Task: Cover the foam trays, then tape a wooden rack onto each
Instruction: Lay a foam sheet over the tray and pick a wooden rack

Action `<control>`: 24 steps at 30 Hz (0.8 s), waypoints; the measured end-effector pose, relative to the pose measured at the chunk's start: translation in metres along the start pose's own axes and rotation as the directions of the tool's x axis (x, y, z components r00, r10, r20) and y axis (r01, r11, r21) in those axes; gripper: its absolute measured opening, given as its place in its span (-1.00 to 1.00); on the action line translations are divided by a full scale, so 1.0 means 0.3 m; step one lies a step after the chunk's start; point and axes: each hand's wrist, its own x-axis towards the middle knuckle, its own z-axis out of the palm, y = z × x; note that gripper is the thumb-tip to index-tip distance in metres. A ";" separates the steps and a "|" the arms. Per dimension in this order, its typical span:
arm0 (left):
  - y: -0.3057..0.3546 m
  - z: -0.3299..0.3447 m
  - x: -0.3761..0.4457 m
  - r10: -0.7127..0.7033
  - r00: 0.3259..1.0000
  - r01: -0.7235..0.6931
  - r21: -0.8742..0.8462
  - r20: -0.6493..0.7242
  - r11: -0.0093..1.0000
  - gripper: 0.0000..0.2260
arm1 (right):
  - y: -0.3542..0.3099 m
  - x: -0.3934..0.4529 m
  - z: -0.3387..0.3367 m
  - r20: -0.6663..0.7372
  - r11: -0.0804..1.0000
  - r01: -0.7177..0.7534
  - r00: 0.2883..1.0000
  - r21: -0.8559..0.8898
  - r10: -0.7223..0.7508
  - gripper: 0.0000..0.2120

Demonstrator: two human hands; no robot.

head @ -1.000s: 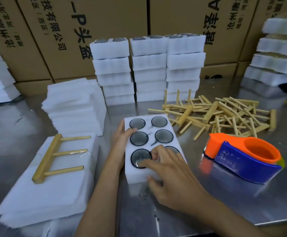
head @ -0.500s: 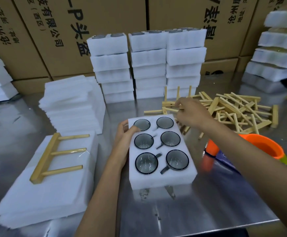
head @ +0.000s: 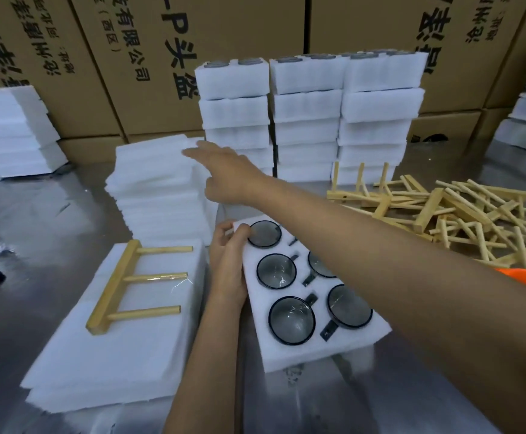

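The open foam tray (head: 314, 296) lies on the tabletop (head: 51, 233) with six dark glass-fronted pieces seated in its wells, not yet covered. The left hand (head: 228, 261) rests against the tray's near-left edge, thumb and fingers pinching its far-left corner to steady it. The right hand (head: 224, 173) reaches across above the tray, fingers spread wide and holding nothing, its fingertips at the top edge of the stack of foam sheets (head: 158, 189) just beyond the left hand — the step in hand looks to be fetching a cover.

What could go wrong: the sheets are thin and lie loosely, so a flat grab may lift two at once or drag the stack askew. The right forearm passes low over the tray; dropping it could knock the pieces in their wells. A finished pack with a taped wooden rack (head: 136, 283) sits just left of the left hand, and the loose pile of racks (head: 462, 211) lies beyond the right forearm — a wide sweep back could scatter them.
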 end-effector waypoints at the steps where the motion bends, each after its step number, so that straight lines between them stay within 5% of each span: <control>1: -0.002 -0.001 0.001 -0.017 1.000 0.017 0.018 -0.007 1.000 -0.80 | -0.003 0.035 0.015 0.042 1.000 -0.008 0.999 -0.011 0.008 -0.31; 4: -0.003 -0.003 0.003 -0.037 0.999 0.037 0.032 0.006 0.999 -0.78 | 0.011 0.103 0.060 0.043 0.999 -0.028 0.999 0.019 0.027 -0.35; 9: 0.017 0.005 -0.019 -0.077 0.997 0.077 0.001 0.030 0.997 -0.87 | 0.016 0.157 0.050 -0.242 1.000 -0.022 0.970 0.016 0.025 -0.60; 16: 0.026 0.012 -0.050 -0.075 0.982 0.036 0.218 0.172 0.975 -0.97 | 0.035 0.054 -0.110 -0.611 0.950 0.067 0.778 0.306 0.142 -0.76; 24: -0.034 0.061 -0.008 0.038 0.998 -0.052 0.325 0.049 0.944 -0.91 | 0.164 -0.169 -0.291 -0.658 0.890 0.075 0.701 0.449 0.273 -0.82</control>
